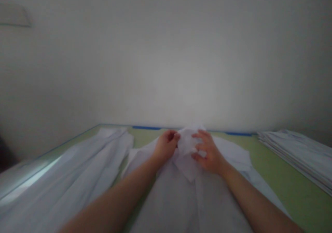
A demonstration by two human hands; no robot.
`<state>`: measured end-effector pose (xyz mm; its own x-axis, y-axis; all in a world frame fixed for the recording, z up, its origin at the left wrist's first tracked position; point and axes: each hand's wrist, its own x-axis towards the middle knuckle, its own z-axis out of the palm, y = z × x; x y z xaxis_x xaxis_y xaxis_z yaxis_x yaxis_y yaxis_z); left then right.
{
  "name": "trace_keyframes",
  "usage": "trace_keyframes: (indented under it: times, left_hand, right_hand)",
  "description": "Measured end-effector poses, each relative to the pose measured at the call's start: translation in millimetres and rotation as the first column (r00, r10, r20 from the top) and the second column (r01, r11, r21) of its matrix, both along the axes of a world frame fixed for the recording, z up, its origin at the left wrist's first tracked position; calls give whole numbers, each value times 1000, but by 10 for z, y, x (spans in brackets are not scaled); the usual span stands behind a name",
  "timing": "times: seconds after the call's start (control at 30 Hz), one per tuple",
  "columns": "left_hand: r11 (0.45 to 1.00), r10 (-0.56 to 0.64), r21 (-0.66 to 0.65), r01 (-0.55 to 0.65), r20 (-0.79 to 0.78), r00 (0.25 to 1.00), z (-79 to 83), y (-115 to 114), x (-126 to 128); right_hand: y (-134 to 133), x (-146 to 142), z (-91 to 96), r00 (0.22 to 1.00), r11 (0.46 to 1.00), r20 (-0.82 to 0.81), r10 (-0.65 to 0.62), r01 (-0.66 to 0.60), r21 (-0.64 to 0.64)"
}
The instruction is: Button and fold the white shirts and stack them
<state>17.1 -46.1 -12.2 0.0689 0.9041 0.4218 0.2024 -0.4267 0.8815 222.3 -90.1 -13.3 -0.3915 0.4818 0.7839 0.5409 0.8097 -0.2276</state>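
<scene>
A white shirt [186,202] lies spread over the green table, its front toward me and its collar [188,146] raised at the far end. At the collar's left edge, my left hand [167,145] has its fingers closed in a pinch on the cloth. On the right side of the collar rests my right hand [209,153], fingers spread and touching the fabric. The shirt's sleeves and shoulders reach out to both sides beneath my forearms. Blur hides the finer detail of the collar.
More white garments [85,170] lie lengthwise on the left. A stack of folded white garments [298,150] sits at the right on the green table [282,177]. Blue tape [146,127] runs along the table's back edge, against a pale wall [181,53].
</scene>
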Motion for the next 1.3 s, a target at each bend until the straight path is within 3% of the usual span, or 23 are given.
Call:
trace_keyframes:
  times: [0.17, 0.33, 0.57, 0.7, 0.87, 0.93, 1.1, 1.3]
  left_hand:
    - [991, -73, -108, 76, 27, 997, -7, -68, 54]
    - [983, -136, -117, 140, 45, 990, -17, -125, 99]
    - [966, -225, -124, 229, 46, 973, 58, -190, 121]
    - [981, -168, -93, 170, 31, 985, 51, -181, 120]
    - [997, -58, 40, 64, -144, 988, -2, -233, 168]
    - [996, -56, 58, 67, -179, 982, -23, -284, 205]
    - [998, -24, 45, 33, -187, 982, -63, -331, 252]
    - [1000, 4, 18, -1, -137, 991, -104, -216, 211]
  right_hand:
    - [-11, -46, -9, 995, 994, -7, 99, -99, -37]
    - [3, -104, -22, 991, 984, 42, 127, -120, -128]
    - [3, -103, -57, 997, 989, 30, 65, -60, -135]
    - [52, -95, -120, 995, 987, -35, -92, 86, -135]
    - [43, -106, -113, 951, 933, -78, -298, 273, -236]
    - [19, -115, -93, 951, 934, -113, -286, 250, -256]
    - [8, -120, -92, 978, 970, -184, -100, 55, -236]
    - [75, -90, -148, 977, 955, -113, -182, 147, -259]
